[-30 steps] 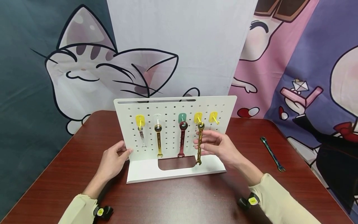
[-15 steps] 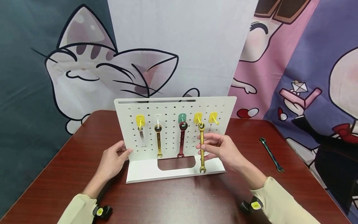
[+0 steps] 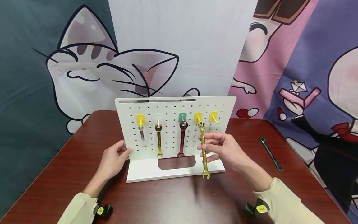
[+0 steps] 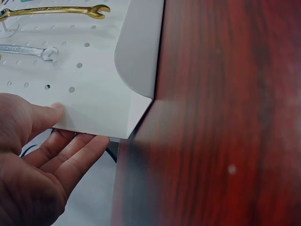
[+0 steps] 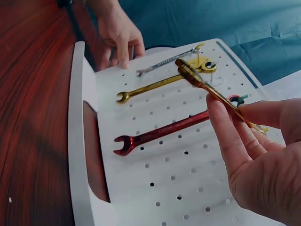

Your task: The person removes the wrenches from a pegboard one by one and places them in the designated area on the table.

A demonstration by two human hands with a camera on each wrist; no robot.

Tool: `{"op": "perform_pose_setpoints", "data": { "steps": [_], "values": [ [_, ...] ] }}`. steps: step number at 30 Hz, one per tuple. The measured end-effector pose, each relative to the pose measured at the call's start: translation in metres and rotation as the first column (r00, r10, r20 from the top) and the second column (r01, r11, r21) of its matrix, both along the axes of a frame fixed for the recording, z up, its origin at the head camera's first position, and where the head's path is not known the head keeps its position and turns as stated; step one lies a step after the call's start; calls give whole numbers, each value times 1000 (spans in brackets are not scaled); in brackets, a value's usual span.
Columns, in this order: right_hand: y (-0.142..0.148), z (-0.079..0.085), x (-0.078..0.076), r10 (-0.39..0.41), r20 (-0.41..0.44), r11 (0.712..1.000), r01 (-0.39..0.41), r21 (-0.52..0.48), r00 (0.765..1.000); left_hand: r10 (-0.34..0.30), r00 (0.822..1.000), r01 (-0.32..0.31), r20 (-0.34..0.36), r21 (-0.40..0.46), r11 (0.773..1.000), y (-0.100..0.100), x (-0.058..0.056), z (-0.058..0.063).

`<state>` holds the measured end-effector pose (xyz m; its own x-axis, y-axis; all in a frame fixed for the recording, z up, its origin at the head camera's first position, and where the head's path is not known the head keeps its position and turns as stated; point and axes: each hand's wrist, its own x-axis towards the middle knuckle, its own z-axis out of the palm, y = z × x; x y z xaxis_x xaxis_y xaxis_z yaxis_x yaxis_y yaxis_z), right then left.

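My left hand (image 3: 112, 160) grips the left edge of a white pegboard stand (image 3: 170, 140); in the left wrist view the thumb (image 4: 55, 113) lies on the front face and the fingers go behind. My right hand (image 3: 225, 151) pinches a gold combination wrench (image 3: 204, 158) between thumb and fingers in front of the board's right side. Its ring end overlaps the tip of a yellow hook (image 3: 198, 116), and its open end points down and out toward me. On other hooks hang a small silver wrench (image 3: 142, 137), a second gold wrench (image 3: 159, 141) and a red wrench (image 3: 182, 140).
Another yellow hook (image 3: 213, 117) at the far right of the board bears no wrench. A dark blue-green wrench (image 3: 271, 154) lies on the reddish-brown table (image 3: 167, 202) to the right. Printed cloth (image 3: 181, 46) hangs behind the table.
The gold wrench's open end has swung down and toward me, away from the board, with my right hand shifting slightly right. My left hand stays on the board's edge.
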<state>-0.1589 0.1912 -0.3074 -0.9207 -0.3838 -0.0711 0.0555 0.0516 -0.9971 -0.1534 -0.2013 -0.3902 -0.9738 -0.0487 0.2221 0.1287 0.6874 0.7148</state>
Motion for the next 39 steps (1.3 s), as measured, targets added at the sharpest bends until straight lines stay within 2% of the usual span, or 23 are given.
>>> {"op": "perform_pose_setpoints", "data": {
  "steps": [22,33,39],
  "values": [
    [5,22,6,50,100,994,-40,-105,994,-4,1000,4,2,-1,1000,0,1,0],
    [11,26,7,68,100,987,-52,-152,993,-7,1000,7,0,-2,1000,0,1,0],
    [13,26,7,63,106,988,-48,-146,992,-4,1000,4,3,-7,1000,0,1,0]
  ]
}}
